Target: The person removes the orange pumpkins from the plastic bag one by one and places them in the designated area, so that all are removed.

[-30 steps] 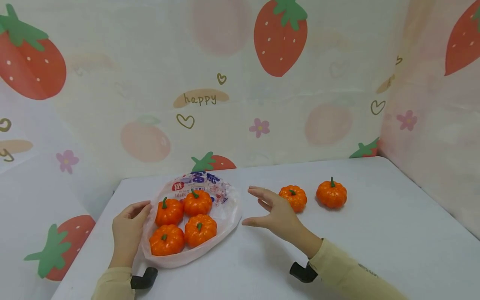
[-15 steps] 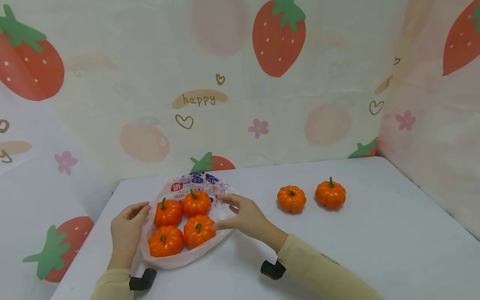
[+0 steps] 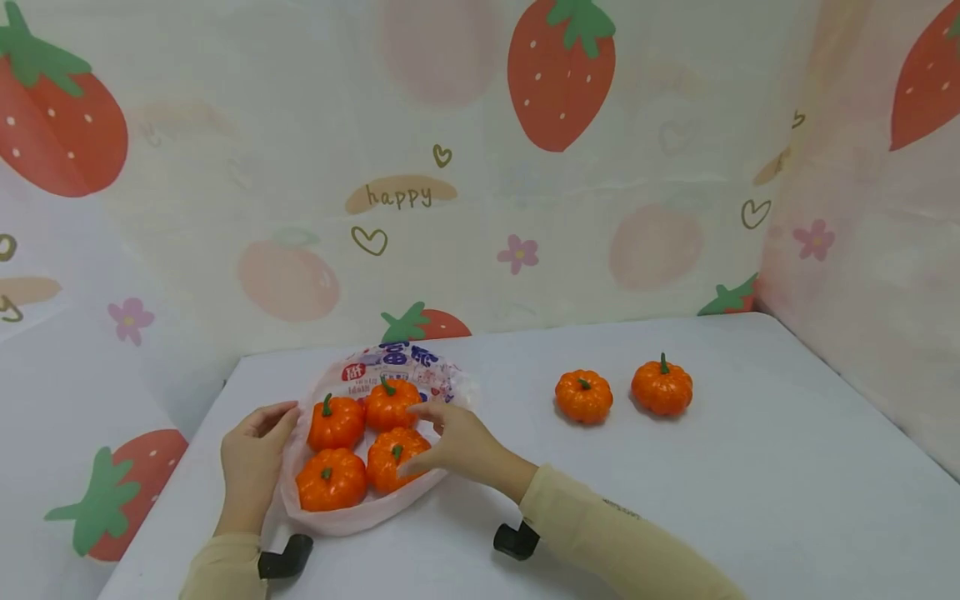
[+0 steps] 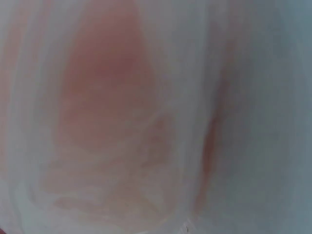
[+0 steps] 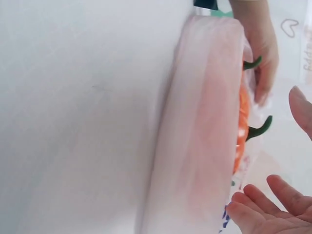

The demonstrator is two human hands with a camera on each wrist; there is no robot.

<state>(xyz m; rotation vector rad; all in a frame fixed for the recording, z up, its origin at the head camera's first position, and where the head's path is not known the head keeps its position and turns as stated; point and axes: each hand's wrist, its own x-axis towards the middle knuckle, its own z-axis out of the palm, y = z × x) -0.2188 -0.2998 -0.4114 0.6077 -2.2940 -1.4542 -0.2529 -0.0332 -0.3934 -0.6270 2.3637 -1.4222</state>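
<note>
A thin white plastic bag (image 3: 352, 521) with blue and red print lies opened out on the table, holding several small orange pumpkins with green stems. My left hand (image 3: 251, 467) pinches the bag's left rim between thumb and fingers. Over the bag's right side, my right hand (image 3: 465, 446) has thumb and fingers spread at the front right pumpkin (image 3: 390, 458), fingertips overlapping the back right pumpkin (image 3: 392, 406). In the right wrist view the right hand's fingers (image 5: 282, 195) are apart, above the bag's rim. A blurred translucent bag wall (image 4: 112, 97) fills the left wrist view, orange showing through.
Two more pumpkins stand on the white table (image 3: 750, 467), right of the bag: one pumpkin (image 3: 583, 397) and, farther right, another pumpkin (image 3: 662, 388). A strawberry-print cloth (image 3: 562, 192) hangs behind and at both sides of the table.
My right hand has moved left, from beside the two outer pumpkins to over the bag's right side. The left hand stays at the rim, and the pumpkins have not moved.
</note>
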